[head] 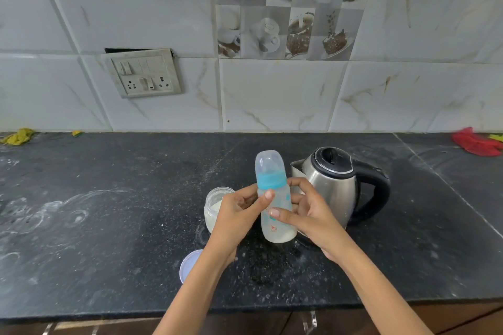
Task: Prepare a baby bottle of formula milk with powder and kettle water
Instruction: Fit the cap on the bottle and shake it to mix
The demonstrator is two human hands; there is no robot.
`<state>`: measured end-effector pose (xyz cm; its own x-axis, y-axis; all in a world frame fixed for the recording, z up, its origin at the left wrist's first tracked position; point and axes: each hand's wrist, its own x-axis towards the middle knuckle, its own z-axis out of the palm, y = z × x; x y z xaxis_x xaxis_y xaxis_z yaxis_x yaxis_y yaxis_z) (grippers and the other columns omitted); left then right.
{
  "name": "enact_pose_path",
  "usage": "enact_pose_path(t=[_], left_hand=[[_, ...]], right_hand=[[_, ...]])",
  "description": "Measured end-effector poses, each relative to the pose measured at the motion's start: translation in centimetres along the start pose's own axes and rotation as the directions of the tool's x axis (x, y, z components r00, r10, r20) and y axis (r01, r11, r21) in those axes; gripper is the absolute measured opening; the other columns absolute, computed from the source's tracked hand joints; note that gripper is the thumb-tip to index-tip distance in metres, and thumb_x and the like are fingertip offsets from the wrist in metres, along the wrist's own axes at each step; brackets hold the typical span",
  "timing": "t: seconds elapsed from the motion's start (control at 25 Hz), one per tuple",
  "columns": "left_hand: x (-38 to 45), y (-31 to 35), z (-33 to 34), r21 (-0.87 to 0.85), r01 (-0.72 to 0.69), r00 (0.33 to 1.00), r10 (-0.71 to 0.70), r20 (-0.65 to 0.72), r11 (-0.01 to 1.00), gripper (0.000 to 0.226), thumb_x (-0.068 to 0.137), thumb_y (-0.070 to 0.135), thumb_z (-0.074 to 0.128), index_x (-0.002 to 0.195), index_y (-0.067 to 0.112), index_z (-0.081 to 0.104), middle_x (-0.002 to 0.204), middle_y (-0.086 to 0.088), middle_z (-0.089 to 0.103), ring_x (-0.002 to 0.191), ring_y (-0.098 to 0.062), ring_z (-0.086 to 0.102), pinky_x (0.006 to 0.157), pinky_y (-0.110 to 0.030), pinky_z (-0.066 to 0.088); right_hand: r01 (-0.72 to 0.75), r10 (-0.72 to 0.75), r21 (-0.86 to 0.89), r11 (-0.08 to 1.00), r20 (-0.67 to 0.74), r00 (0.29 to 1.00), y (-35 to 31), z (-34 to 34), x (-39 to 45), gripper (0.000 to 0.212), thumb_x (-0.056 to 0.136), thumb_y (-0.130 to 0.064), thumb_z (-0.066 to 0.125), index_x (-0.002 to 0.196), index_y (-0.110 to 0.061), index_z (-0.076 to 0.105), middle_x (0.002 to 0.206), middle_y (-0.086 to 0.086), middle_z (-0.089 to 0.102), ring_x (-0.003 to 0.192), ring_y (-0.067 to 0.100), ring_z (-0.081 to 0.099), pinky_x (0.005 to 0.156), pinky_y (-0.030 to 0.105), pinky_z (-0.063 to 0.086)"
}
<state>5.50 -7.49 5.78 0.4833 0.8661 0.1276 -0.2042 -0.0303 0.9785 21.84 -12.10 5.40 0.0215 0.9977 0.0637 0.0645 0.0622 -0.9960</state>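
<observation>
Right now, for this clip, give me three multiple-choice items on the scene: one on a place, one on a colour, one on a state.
1. Where does the kettle stand relative to the baby bottle?
A. To its right
B. To its left
C. In front of it, at the counter edge

2. What colour is the bottle's collar ring?
A. Red
B. Blue
C. Yellow

3. In what state is the powder jar?
A. Lidded
B. Tipped on its side
C. Open, upright

Answers:
1. A, the steel kettle sits on the counter just right of the bottle, behind the right hand.
2. B, the ring under the clear cap is light blue.
3. C, its mouth is uncovered with white powder visible, and a lid lies on the counter nearby, by the left hand.
</observation>
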Motion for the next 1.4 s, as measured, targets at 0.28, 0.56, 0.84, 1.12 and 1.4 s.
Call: enact_pose_path(t=[0.28, 0.56, 0.84, 1.12, 1.4], left_hand=[[0.7, 1.3, 0.7, 0.056, -0.128, 0.968, 0.136, -0.209, 0.99, 0.036, 0.074, 0.017, 0.081, 0.107, 0.011, 0.068, 0.099, -0.005, 0.075, 0.096, -0.02, 0.071, 0.08, -0.034, 0.058], [1.8, 1.7, 0.1, 0.024, -0.029, 0.997, 0.027, 0.069, 0.999, 0.029, 0.083, 0.015, 0.071, 0.111, 0.012, 0.07, 0.104, -0.008, 0.074, 0.098, -0.023, 0.07, 0.078, -0.024, 0.055], [-0.3, -4.2, -1.0, 0.403, 0.016, 1.0, -0.012, -0.012, 0.915, 0.057, 0.088, 0.042, 0.056, 0.141, 0.024, 0.045, 0.143, 0.01, 0.049, 0.132, 0.0, 0.044, 0.107, -0.019, 0.038], [-3.8, -13.6, -1.4, 0.961, -0.052, 0.91, -0.384, 0.158, 0.271, 0.061, 0.099, 0.049, 0.035, 0.152, 0.028, 0.015, 0.162, -0.005, 0.005, 0.149, -0.019, 0.0, 0.12, -0.037, 0.013], [-5.2, -16.0, -0.8, 0.993, -0.097, 0.911, -0.395, 0.116, 0.067, 0.06, 0.101, 0.052, 0.022, 0.152, 0.03, 0.001, 0.161, -0.008, -0.013, 0.148, -0.025, -0.013, 0.12, -0.042, 0.001]], right_hand=[[0.113, -0.142, -0.192, 0.975, -0.139, 0.98, -0.3, 1.0, -0.3, 0.065, 0.058, -0.06, 0.082, 0.111, -0.036, 0.053, 0.111, -0.017, 0.069, 0.105, 0.003, 0.066, 0.086, 0.021, 0.055], [-0.045, 0.039, 0.121, 0.992, 0.051, 0.998, -0.9, -0.3, -0.1, 0.076, 0.065, -0.019, 0.085, 0.129, -0.018, 0.044, 0.111, 0.009, 0.073, 0.103, 0.021, 0.071, 0.082, 0.029, 0.057], [-0.067, 0.089, 0.435, 0.898, -0.032, 0.996, -0.3, -2.3, -1.1, 0.094, 0.075, -0.005, 0.073, 0.142, -0.053, 0.028, 0.126, 0.003, 0.064, 0.112, 0.026, 0.067, 0.07, 0.046, 0.06], [0.047, 0.07, 0.641, 0.766, -0.156, 0.985, -0.2, -2.7, -2.1, 0.062, 0.08, -0.005, 0.065, 0.131, -0.035, 0.046, 0.131, 0.012, 0.058, 0.108, 0.031, 0.069, 0.067, 0.054, 0.059], [-0.005, 0.066, 0.581, 0.814, -0.084, 0.994, 0.7, -1.0, -4.7, 0.073, 0.075, -0.012, 0.076, 0.131, -0.045, 0.042, 0.121, 0.009, 0.065, 0.109, 0.035, 0.068, 0.068, 0.053, 0.059]])
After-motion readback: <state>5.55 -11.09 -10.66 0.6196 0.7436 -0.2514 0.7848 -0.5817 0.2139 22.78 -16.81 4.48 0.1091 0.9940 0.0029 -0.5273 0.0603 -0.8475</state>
